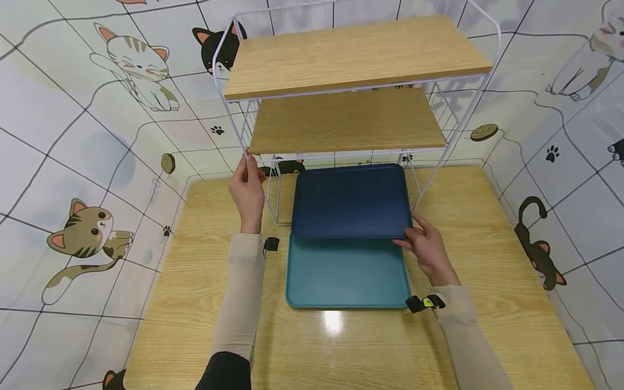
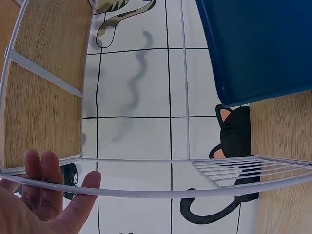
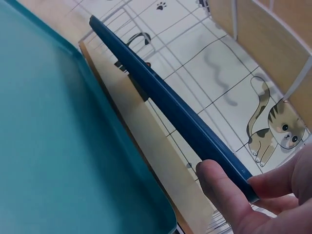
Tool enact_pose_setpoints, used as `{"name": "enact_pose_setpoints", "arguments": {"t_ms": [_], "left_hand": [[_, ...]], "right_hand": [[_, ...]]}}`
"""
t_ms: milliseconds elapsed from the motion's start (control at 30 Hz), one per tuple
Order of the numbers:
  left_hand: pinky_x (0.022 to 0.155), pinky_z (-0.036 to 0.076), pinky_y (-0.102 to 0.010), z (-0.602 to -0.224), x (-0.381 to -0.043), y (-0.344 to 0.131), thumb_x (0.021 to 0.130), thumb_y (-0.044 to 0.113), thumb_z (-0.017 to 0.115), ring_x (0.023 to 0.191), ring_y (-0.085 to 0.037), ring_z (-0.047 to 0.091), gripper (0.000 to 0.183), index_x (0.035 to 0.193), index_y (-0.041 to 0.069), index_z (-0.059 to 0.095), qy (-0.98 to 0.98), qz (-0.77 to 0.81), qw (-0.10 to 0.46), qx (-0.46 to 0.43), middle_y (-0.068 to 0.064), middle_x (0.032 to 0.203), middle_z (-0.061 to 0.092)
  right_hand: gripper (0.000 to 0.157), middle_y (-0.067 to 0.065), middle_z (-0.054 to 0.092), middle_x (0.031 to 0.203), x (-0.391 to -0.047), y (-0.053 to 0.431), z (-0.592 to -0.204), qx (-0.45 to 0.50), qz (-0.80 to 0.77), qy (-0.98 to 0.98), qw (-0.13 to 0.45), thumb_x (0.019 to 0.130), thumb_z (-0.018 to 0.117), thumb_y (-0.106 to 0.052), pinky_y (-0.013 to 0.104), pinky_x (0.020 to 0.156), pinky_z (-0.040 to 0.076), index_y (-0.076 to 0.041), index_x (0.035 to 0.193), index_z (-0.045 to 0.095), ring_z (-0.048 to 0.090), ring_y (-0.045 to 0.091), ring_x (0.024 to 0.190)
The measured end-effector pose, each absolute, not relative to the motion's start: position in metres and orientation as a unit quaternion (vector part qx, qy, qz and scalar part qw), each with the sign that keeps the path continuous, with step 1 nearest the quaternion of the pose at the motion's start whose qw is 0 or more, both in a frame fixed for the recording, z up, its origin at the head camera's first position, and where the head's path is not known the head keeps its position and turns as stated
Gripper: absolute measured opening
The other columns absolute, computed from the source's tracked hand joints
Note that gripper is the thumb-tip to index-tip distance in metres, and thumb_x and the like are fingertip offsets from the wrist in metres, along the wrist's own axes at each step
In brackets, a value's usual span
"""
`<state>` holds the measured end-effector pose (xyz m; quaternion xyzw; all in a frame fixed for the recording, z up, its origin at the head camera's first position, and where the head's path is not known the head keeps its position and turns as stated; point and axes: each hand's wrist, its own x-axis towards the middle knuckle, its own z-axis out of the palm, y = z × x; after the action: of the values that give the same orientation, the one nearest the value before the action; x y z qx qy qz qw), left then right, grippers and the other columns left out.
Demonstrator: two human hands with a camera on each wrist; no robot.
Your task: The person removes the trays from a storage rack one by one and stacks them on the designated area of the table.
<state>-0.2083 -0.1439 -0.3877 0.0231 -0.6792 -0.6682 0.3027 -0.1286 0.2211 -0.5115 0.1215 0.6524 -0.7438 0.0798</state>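
My right hand (image 1: 430, 250) pinches the front right corner of a dark blue tray (image 1: 352, 201). In the right wrist view the thumb and fingers (image 3: 222, 187) lie on opposite faces of this blue tray (image 3: 165, 107). The tray is raised at the lowest level of a white wire shelf rack (image 1: 463, 122), its front edge overlapping a teal tray (image 1: 348, 276) on the table. My left hand (image 1: 247, 192) grips the rack's left front post below the middle board. In the left wrist view, the left hand's fingers (image 2: 90, 187) are around the white wire frame (image 2: 146, 193).
The rack carries a wooden top board (image 1: 356, 54) and a wooden middle board (image 1: 348, 122), both above the blue tray. It stands at the back of a wooden table (image 1: 205, 281). Walls with cat drawings (image 1: 92, 233) close in the back and both sides.
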Motion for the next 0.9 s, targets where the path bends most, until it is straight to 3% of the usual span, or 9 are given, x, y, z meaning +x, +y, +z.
{"name": "enact_pose_setpoints", "arguments": {"t_ms": [167,333,533,800,900], "left_hand": [[0.075,0.054,-0.027,-0.386,-0.208,-0.144,0.107,0.011,0.052,0.068,-0.024,0.061,0.031,0.128,-0.004,0.068,-0.678,-0.667,0.307,0.021,-0.026,0.074,0.059],[0.074,0.054,-0.028,-0.387,-0.209,-0.144,0.108,0.012,0.052,0.070,-0.032,0.061,0.031,0.130,-0.004,0.068,-0.678,-0.668,0.307,0.019,-0.036,0.080,0.056],[0.075,0.053,-0.028,-0.391,-0.210,-0.145,0.108,0.014,0.053,0.073,-0.037,0.060,0.033,0.135,0.000,0.065,-0.675,-0.671,0.305,0.020,-0.035,0.080,0.057],[0.075,0.053,-0.027,-0.393,-0.212,-0.145,0.107,0.012,0.053,0.069,-0.024,0.061,0.032,0.133,-0.002,0.066,-0.669,-0.679,0.300,0.025,-0.024,0.074,0.059],[0.075,0.053,-0.027,-0.393,-0.211,-0.145,0.107,0.012,0.053,0.070,-0.029,0.062,0.032,0.133,-0.002,0.065,-0.670,-0.679,0.300,0.023,-0.027,0.075,0.059]], "right_hand": [[0.063,0.029,0.046,0.139,-0.120,0.219,-0.507,0.117,-0.745,0.651,0.080,0.108,0.040,0.000,0.027,0.085,0.059,-0.010,0.165,0.015,0.069,0.003,0.096],[0.062,0.018,0.057,0.125,-0.110,0.218,-0.503,0.117,-0.748,0.648,0.080,0.108,0.041,0.000,0.027,0.085,0.059,-0.010,0.165,0.017,0.071,0.006,0.098],[0.062,0.021,0.053,0.130,-0.100,0.215,-0.504,0.117,-0.750,0.645,0.088,0.108,0.041,0.000,0.026,0.085,0.059,-0.008,0.164,0.016,0.070,0.009,0.101],[0.062,0.020,0.053,0.130,-0.087,0.213,-0.507,0.125,-0.738,0.657,0.090,0.108,0.041,-0.001,0.028,0.086,0.059,-0.011,0.165,0.018,0.070,0.006,0.099],[0.062,0.016,0.054,0.128,-0.080,0.214,-0.509,0.129,-0.738,0.656,0.094,0.109,0.042,-0.002,0.028,0.086,0.058,-0.012,0.165,0.017,0.070,0.006,0.099]]}}
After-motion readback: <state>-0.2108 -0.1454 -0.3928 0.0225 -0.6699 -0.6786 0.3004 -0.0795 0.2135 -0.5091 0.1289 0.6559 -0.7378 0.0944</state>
